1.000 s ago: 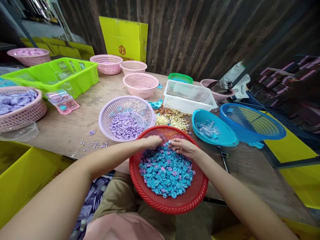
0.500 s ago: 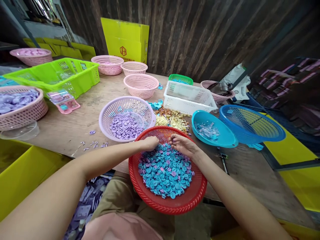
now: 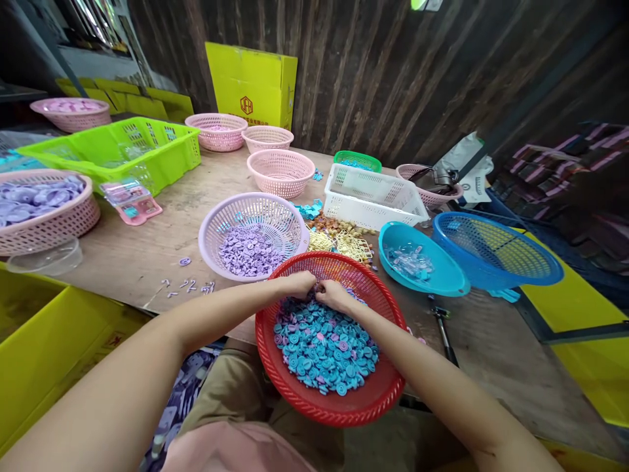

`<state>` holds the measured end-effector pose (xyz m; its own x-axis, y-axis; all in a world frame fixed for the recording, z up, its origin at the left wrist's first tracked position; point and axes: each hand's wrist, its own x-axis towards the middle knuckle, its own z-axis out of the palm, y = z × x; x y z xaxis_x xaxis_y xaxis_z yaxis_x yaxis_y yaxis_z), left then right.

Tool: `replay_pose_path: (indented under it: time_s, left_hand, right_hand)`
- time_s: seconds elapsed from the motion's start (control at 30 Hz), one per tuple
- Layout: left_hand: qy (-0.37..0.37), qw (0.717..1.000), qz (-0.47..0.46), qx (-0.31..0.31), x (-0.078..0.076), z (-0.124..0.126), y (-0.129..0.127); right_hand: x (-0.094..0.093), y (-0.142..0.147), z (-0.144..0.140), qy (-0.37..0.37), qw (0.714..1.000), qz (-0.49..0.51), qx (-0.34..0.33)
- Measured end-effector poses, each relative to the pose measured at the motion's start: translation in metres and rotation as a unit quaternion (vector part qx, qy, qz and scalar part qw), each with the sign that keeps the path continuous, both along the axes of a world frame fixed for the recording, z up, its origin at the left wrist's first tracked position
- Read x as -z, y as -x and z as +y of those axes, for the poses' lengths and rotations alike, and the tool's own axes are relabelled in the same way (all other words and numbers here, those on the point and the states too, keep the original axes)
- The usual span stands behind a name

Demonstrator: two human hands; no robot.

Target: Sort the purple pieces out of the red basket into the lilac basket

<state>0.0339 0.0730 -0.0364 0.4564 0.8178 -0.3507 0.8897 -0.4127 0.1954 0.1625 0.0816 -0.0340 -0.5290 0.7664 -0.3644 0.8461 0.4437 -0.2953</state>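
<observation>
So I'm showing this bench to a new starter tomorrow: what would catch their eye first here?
Probably the red basket at the near table edge, heaped with small blue and purple discs, with the left hand and right hand meeting at the far side of the heap. Just behind sits a lilac basket holding only purple discs, and a bright yellow box stands against the dark wooden wall.

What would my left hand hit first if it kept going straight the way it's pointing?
Most likely your right hand: the left hand points rightward across the far part of the red basket, and the two nearly touch above the blue and purple pieces. Depth between them is hard to judge.
</observation>
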Motion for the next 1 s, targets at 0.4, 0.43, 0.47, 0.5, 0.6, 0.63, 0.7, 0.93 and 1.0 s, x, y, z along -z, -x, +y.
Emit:
replay_pose_path:
  time_s: [0.4, 0.43, 0.47, 0.5, 0.6, 0.63, 0.7, 0.93, 1.0]
  left_hand:
    - [-0.01, 0.999, 0.038, -0.023, -0.026, -0.004, 0.0]
    - [-0.026, 0.999, 0.03, -0.031, -0.024, -0.003, -0.002]
    - [-0.04, 0.998, 0.021, -0.034, -0.022, -0.003, -0.005]
    - [-0.049, 0.998, 0.013, -0.033, -0.019, -0.002, -0.008]
    - [-0.049, 0.999, -0.004, -0.017, -0.009, 0.003, -0.018]
    - [-0.045, 0.999, -0.007, -0.015, -0.007, 0.005, -0.02]
    - [-0.035, 0.999, -0.012, -0.014, -0.005, 0.008, -0.022]
    - [0.106, 0.963, -0.213, -0.129, -0.022, 0.001, -0.004]
    - [0.231, 0.892, -0.334, -0.197, -0.027, -0.005, 0.002]
  right_hand:
    - [-0.025, -0.016, 0.012, -0.039, 0.998, -0.048, -0.021]
    - [-0.024, -0.013, 0.013, -0.05, 0.998, -0.043, -0.014]
    - [-0.022, -0.01, 0.014, -0.057, 0.997, -0.042, -0.008]
    - [-0.021, -0.008, 0.015, -0.061, 0.997, -0.043, -0.002]
    - [-0.017, -0.007, 0.021, -0.06, 0.997, -0.046, 0.007]
    - [-0.016, -0.009, 0.023, -0.061, 0.997, -0.044, 0.008]
    - [-0.015, -0.014, 0.024, -0.061, 0.997, -0.04, 0.008]
    - [-0.013, -0.009, 0.013, -0.072, 0.994, -0.077, 0.022]
    - [-0.012, -0.004, 0.014, -0.06, 0.995, -0.074, 0.024]
